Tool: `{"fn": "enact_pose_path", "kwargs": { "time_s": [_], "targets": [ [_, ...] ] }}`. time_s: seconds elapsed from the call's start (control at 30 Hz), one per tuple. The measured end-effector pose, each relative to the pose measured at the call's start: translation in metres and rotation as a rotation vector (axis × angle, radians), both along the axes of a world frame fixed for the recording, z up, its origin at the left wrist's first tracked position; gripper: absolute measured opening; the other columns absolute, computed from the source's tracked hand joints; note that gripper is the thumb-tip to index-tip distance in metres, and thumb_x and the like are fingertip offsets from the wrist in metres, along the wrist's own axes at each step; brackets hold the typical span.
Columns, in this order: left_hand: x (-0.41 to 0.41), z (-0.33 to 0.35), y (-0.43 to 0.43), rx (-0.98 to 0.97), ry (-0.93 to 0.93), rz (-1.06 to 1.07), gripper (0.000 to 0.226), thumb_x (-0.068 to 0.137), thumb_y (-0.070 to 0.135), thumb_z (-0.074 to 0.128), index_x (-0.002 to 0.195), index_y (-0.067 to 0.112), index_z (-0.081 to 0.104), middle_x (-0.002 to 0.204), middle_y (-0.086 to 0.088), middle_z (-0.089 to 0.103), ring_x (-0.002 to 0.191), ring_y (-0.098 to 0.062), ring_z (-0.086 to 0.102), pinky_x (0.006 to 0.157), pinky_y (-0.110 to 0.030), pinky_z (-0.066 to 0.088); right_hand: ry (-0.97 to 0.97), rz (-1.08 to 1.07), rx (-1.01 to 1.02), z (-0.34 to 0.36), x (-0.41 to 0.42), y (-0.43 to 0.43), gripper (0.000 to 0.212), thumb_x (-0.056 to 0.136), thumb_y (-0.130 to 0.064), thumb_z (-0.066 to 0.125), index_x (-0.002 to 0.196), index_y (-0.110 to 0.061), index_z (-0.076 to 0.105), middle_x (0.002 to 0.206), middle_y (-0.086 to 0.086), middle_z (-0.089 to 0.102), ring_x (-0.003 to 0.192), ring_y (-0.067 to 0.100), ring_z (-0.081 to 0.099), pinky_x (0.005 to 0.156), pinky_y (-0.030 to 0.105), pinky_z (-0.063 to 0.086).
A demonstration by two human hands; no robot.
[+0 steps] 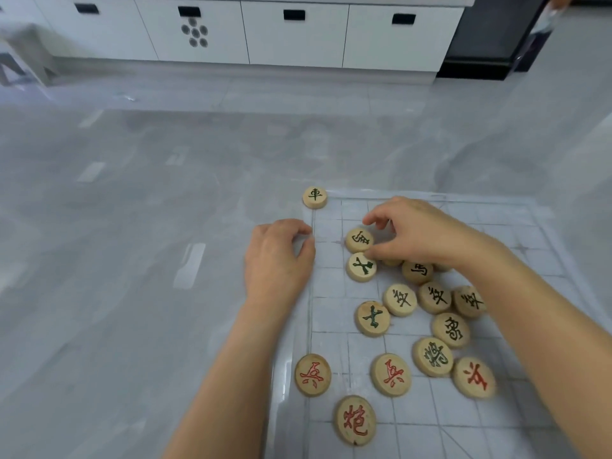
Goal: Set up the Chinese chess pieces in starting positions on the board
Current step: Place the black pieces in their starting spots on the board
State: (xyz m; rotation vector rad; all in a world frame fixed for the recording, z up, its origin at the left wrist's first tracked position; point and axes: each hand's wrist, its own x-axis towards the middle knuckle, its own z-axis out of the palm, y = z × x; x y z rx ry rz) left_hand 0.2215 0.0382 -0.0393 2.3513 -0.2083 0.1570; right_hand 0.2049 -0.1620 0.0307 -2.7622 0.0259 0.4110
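- My right grip (420, 233) is pinching a dark piece (359, 240) lying flat near the board's (328, 286) far-left corner.
- My left grip (278, 260) is curling at the board's left edge; I cannot tell whether it is holding anything.
- Four red pieces (313, 375) and ten dark pieces (399, 299) are lying face up, characters pointing different ways.
- The board is lying on the floor (132, 260), long axis running away from me.

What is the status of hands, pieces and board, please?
Left hand curled on board edge, contents hidden. Right hand pinches green piece. One chariot at far-left corner; other pieces lie unsorted, crowding the grid.
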Motion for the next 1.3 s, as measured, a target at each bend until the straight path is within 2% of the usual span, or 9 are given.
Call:
{"fn": "enact_pose_path", "kwargs": {
  "time_s": [0.13, 0.2, 0.4, 0.6, 0.77, 0.87, 0.97, 1.13, 1.3],
  "targets": [
    [-0.001, 0.001, 0.0, 0.008, -0.007, 0.002, 0.019, 0.085, 0.029, 0.058, 0.101, 0.026, 0.067, 0.107, 0.014, 0.064, 0.108, -0.013, 0.046, 0.088, -0.03, 0.041, -0.159, -0.149, -0.176, -0.01, 0.003, 0.024, 0.055, 0.065, -0.069, 0.063, 0.089, -0.02, 0.059, 0.084, -0.005, 0.061, 0.083, 0.02, 0.057, 0.073, 0.035, 0.045],
    [-0.001, 0.001, 0.0, 0.017, 0.005, 0.007, 0.018, 0.085, 0.03, 0.058, 0.101, 0.027, 0.066, 0.108, 0.015, 0.064, 0.108, -0.013, 0.045, 0.088, -0.03, 0.041, -0.184, -0.1, -0.252, -0.014, 0.007, 0.031, 0.048, 0.069, -0.065, 0.062, 0.083, -0.019, 0.058, 0.08, -0.004, 0.06, 0.081, 0.021, 0.056, 0.072, 0.035, 0.041],
    [-0.001, 0.001, -0.001, 0.017, 0.005, 0.02, 0.018, 0.084, 0.028, 0.059, 0.1, 0.027, 0.067, 0.108, 0.016, 0.064, 0.107, -0.013, 0.045, 0.085, -0.026, 0.038, -0.328, -0.126, -0.009, -0.017, 0.033, 0.027, 0.03, 0.077, -0.034, 0.062, 0.104, -0.022, 0.058, 0.105, 0.001, 0.057, 0.092, 0.023, 0.055, 0.076, 0.034, 0.043],
    [-0.002, 0.001, -0.001, 0.01, 0.002, 0.016, 0.017, 0.085, 0.028, 0.058, 0.1, 0.026, 0.067, 0.109, 0.016, 0.063, 0.107, -0.012, 0.043, 0.086, -0.025, 0.038, -0.416, -0.23, -0.033, -0.028, 0.064, 0.027, 0.037, 0.077, -0.041, 0.062, 0.092, -0.007, 0.066, 0.091, 0.008, 0.065, 0.085, 0.028, 0.059, 0.069, 0.038, 0.052],
    [-0.001, 0.002, -0.001, 0.012, -0.002, 0.012, 0.017, 0.086, 0.028, 0.058, 0.101, 0.026, 0.067, 0.11, 0.016, 0.063, 0.107, -0.012, 0.043, 0.087, -0.027, 0.039, -0.381, -0.221, -0.015, -0.039, 0.065, 0.028, 0.05, 0.075, -0.054, 0.064, 0.084, -0.005, 0.064, 0.084, 0.009, 0.06, 0.08, 0.029, 0.057, 0.059, 0.034, 0.043],
    [-0.001, 0.001, -0.001, 0.003, 0.002, 0.012, 0.017, 0.086, 0.029, 0.057, 0.1, 0.026, 0.066, 0.109, 0.017, 0.063, 0.107, -0.012, 0.043, 0.085, -0.027, 0.039, -0.359, -0.301, 0.145, -0.023, 0.055, 0.011, 0.06, 0.077, -0.057, 0.062, 0.113, -0.008, 0.063, 0.097, 0.005, 0.064, 0.093, 0.022, 0.058, 0.079, 0.032, 0.047],
    [-0.001, 0.001, -0.001, 0.007, -0.002, 0.008, 0.017, 0.087, 0.029, 0.057, 0.101, 0.026, 0.066, 0.108, 0.017, 0.063, 0.108, -0.011, 0.043, 0.083, -0.023, 0.035, -0.326, -0.306, 0.179, -0.001, 0.029, -0.011, 0.047, 0.081, -0.052, 0.061, 0.112, -0.017, 0.064, 0.094, -0.005, 0.062, 0.084, 0.01, 0.055, 0.072, 0.023, 0.04],
    [-0.001, 0.002, 0.0, 0.008, 0.01, 0.013, 0.016, 0.087, 0.029, 0.057, 0.1, 0.026, 0.066, 0.109, 0.017, 0.062, 0.11, -0.013, 0.042, 0.083, -0.024, 0.034, -0.179, -0.25, 0.153, 0.008, -0.019, -0.03, 0.023, 0.078, -0.038, 0.07, 0.097, -0.025, 0.07, 0.087, -0.01, 0.065, 0.082, 0.007, 0.056, 0.067, 0.022, 0.041],
    [-0.002, 0.005, -0.002, 0.033, 0.024, 0.011, 0.017, 0.087, 0.029, 0.056, 0.101, 0.026, 0.065, 0.111, 0.016, 0.062, 0.111, -0.016, 0.042, 0.085, -0.028, 0.037, -0.174, -0.218, 0.116, 0.0, -0.05, -0.031, 0.018, 0.08, -0.033, 0.07, 0.096, -0.027, 0.07, 0.08, -0.015, 0.062, 0.074, -0.001, 0.054, 0.062, 0.013, 0.038]
  ]
}}
